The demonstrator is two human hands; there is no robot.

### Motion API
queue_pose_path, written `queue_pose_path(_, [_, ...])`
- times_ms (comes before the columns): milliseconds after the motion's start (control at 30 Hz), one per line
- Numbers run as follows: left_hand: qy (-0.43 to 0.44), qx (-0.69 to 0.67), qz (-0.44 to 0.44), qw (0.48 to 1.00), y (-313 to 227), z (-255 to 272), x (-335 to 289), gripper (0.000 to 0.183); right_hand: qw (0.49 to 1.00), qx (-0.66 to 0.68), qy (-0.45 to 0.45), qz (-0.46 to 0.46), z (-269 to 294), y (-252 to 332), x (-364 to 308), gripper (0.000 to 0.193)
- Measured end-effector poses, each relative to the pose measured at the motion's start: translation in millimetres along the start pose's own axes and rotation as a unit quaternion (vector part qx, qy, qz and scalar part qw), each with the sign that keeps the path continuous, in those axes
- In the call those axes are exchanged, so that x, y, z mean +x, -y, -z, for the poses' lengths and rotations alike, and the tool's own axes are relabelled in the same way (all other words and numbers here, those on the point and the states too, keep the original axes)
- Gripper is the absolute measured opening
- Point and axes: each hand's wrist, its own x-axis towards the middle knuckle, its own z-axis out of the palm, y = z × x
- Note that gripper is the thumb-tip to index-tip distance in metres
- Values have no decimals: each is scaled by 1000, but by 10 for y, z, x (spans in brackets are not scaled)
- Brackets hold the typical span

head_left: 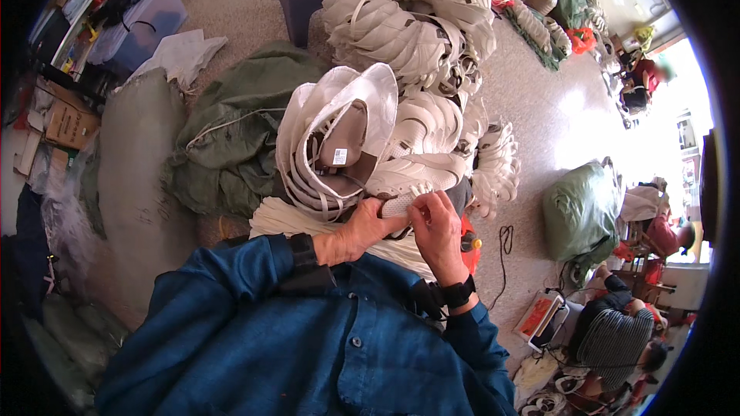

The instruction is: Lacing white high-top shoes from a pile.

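A beige shoe upper lies in front of me, its mesh tongue end toward my body. My left hand grips that end, thumb on top. Close beside it, my right hand pinches at the lacing, where short white loops of shoelace show; its fingertips partly hide the strand. Left of the shoe upper, several nested white and beige uppers stand open, with a brown insole bearing a white label inside. A bundle of pale cords lies across my lap under my hands.
Large rings of stacked beige uppers rise beyond, near a purple bin. Green sacks lie left, beside a long grey bundle. At right are a green sack, a black cord and other people seated.
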Motion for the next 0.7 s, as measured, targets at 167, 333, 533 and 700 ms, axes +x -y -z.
queue_pose_path(167, [1,41,-18,999,-41,8,-32,31,999,-2,17,38,153,4,271,7])
queue_pose_path(333, [-28,13,-38,999,95,-31,38,26,949,297,89,-50,785,761,939,15])
queue_pose_path(533, [-93,58,-59,992,324,6,131,33,891,359,72,268,1565,1907,1798,39])
queue_pose_path(700, [-92,70,-16,993,252,0,131,24,938,123,39,322,1207,1894,1691,38])
